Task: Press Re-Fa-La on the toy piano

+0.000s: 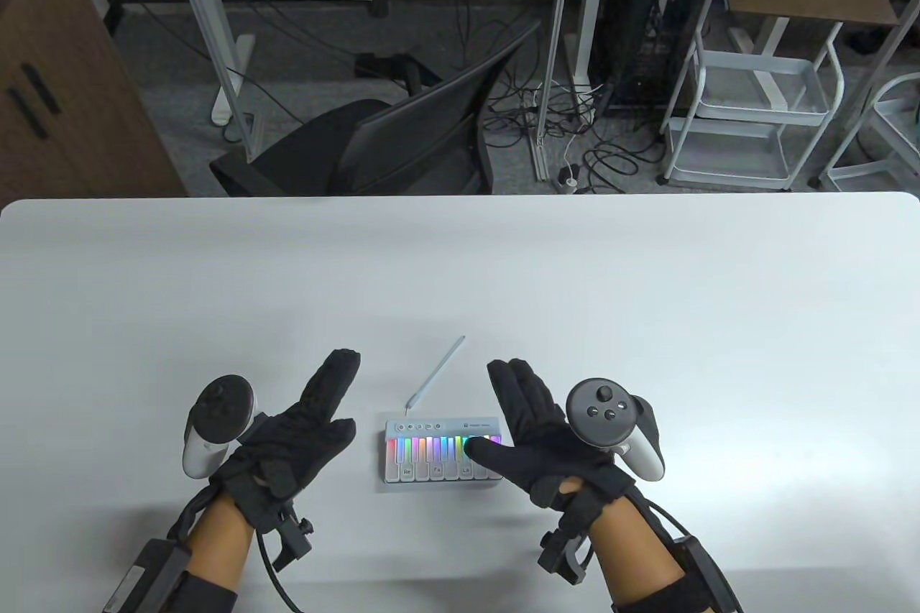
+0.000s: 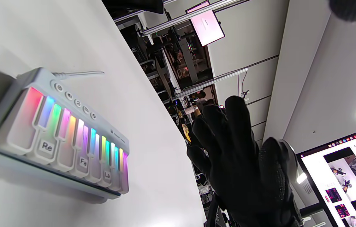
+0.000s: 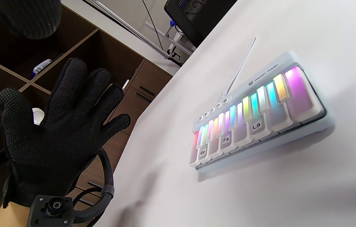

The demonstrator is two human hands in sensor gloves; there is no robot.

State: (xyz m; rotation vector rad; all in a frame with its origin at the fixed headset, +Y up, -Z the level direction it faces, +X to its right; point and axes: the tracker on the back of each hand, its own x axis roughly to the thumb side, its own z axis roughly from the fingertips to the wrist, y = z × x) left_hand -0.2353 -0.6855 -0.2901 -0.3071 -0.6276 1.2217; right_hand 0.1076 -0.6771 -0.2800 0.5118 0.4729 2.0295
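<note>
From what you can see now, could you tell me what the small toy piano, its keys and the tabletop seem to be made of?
Pale blue toy piano: likely moulded plastic, matte, with rounded corners. White keys: seemingly translucent plastic, since coloured light glows through them. White table: smooth, satin, probably laminate; uncertain.

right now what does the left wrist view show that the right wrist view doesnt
Only the left wrist view shows the right hand, fingers spread and off the keys, with a lit monitor behind it. Only the right wrist view shows the left hand, palm open beside the table, with brown shelving behind it. Both show the toy piano lit in rainbow colours, its Re, Fa and La labels readable, nothing touching them.
</note>
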